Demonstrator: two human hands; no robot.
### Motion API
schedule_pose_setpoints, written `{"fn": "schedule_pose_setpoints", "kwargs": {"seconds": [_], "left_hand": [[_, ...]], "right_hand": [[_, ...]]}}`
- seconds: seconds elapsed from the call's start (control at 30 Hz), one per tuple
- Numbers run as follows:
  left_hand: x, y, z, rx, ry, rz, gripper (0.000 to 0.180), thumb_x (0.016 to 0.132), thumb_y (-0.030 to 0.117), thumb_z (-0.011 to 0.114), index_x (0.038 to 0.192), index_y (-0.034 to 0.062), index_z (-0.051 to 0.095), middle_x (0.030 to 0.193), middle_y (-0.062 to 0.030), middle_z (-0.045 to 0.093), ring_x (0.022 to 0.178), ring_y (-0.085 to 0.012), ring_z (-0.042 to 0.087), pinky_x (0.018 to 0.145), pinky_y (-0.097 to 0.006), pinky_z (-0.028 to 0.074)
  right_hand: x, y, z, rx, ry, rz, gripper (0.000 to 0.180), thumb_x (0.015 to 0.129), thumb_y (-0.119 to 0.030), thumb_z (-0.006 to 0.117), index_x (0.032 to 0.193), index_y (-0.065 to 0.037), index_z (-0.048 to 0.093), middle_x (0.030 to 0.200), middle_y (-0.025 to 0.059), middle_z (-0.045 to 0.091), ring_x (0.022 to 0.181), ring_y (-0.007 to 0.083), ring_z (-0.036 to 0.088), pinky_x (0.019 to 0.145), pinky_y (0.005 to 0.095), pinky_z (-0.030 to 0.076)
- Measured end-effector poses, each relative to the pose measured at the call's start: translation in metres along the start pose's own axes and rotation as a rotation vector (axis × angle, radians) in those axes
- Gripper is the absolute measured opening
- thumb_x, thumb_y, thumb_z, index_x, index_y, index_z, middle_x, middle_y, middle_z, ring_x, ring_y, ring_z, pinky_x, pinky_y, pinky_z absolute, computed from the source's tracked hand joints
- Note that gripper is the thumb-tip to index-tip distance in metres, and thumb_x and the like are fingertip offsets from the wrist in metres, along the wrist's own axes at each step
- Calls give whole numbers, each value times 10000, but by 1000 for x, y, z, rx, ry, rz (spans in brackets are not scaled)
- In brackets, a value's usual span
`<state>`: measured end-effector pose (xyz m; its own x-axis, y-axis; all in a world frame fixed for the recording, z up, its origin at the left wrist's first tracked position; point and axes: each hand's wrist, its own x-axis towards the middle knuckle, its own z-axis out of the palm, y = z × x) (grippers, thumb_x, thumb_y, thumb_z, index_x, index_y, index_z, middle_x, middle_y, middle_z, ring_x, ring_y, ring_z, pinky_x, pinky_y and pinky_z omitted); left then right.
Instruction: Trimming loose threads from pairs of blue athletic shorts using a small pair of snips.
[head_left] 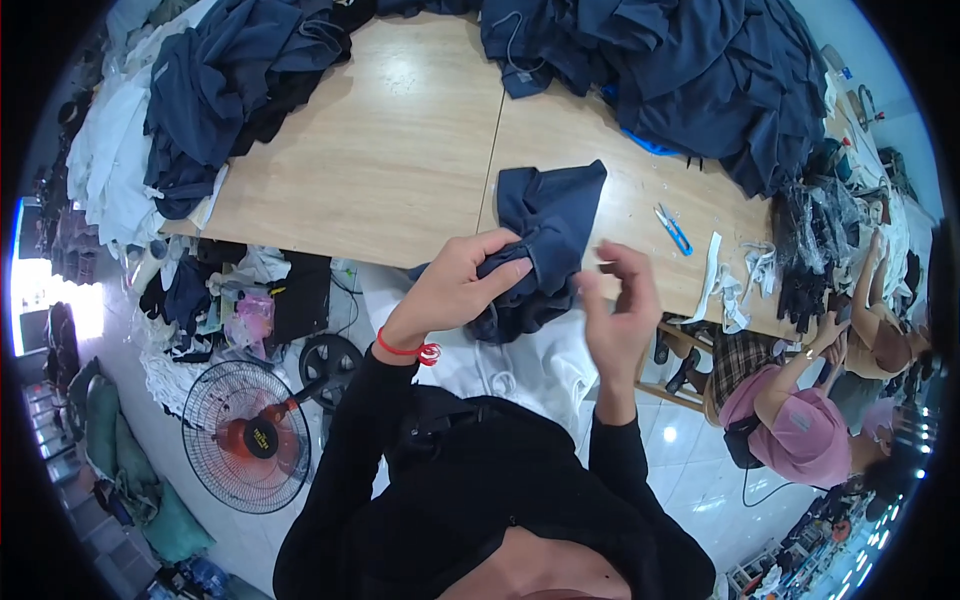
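My left hand [470,278] is closed on a dark navy garment [560,205], with thumb and fingers pinching a fold of it. Part of the cloth lies over the wooden table's near edge, and the rest hangs below in a bunch. The garment's exact kind cannot be made out. Just right of the cloth is my right hand [622,310], its thumb and bent fingers apart and nothing visible between them. A pair of blue-handled thread snips [675,231] lies on the table further right.
On the wooden table [360,170], large navy garment piles [690,70] stand at the far right and far left. White fabric scraps [735,285] lie near the right edge. A standing fan [248,437] is at lower left. A person in pink [800,435] sits at right.
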<state>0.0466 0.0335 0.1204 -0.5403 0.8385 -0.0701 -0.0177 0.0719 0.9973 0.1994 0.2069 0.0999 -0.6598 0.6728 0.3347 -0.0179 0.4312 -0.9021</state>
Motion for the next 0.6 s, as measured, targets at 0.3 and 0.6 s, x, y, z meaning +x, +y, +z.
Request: {"fn": "schedule_pose_setpoints", "kwargs": {"seconds": [0.3, 0.6], "left_hand": [[-12, 3, -3, 90, 54, 56, 128, 968, 63, 683, 1052, -28, 711, 796, 14, 628, 742, -48, 538, 660, -243, 442], [-19, 0, -6, -48, -15, 12, 121, 873, 41, 706, 971, -27, 721, 794, -2, 663, 772, -67, 583, 719, -256, 486]], "right_hand": [[3, -25, 20, -50, -210, -203, 165, 950, 52, 762, 1112, 25, 738, 1037, 107, 759, 879, 190, 725, 759, 286, 559], [4, -27, 6, 861, -429, 736, 131, 1124, -136, 600, 1042, -45, 648, 921, -58, 637, 836, 9, 536, 752, 196, 432]]}}
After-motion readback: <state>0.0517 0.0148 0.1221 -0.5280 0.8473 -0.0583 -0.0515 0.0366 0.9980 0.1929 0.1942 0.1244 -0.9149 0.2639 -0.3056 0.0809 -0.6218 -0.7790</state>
